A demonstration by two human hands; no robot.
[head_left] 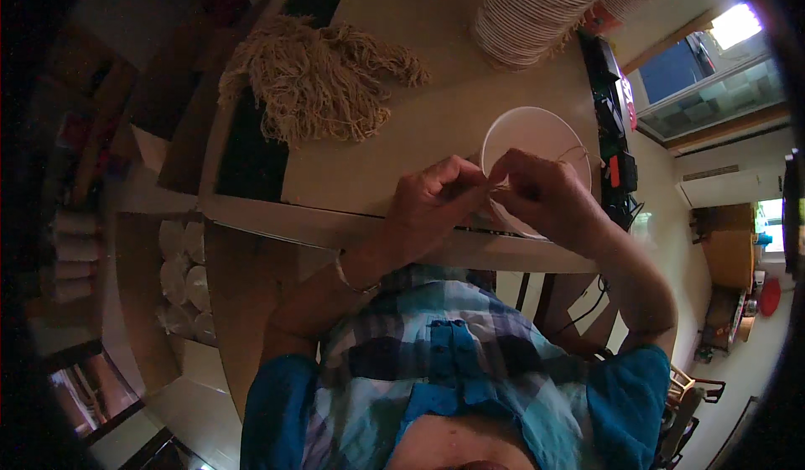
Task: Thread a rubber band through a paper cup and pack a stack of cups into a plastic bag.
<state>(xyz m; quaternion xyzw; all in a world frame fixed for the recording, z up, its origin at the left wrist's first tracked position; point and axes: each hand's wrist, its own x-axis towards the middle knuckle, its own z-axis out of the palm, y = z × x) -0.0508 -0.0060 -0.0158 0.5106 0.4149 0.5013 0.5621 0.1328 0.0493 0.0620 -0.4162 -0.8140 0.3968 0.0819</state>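
A white round tub [537, 126] stands near the front edge of the table, its open mouth facing up. My left hand [432, 200] is closed in a pinch at the tub's left rim. Beside it, my right hand [545, 189] reaches over the mouth, its fingers pinched together against the left fingertips. A thin pale cord [573, 150] shows at the tub's right side, and a pale bit shows between the fingertips. What exactly they grip is too small to be sure, though it looks like cord. Left of the tub lies a loose heap of beige cords [314, 80].
A tall stack of nested tubs [541, 13] rises at the far right of the table [436, 109]. Dark items with an orange piece [619, 171] line the right edge. On the left, below table height, a cardboard box [142, 302] holds several plastic-wrapped white rolls or stacks [183, 277].
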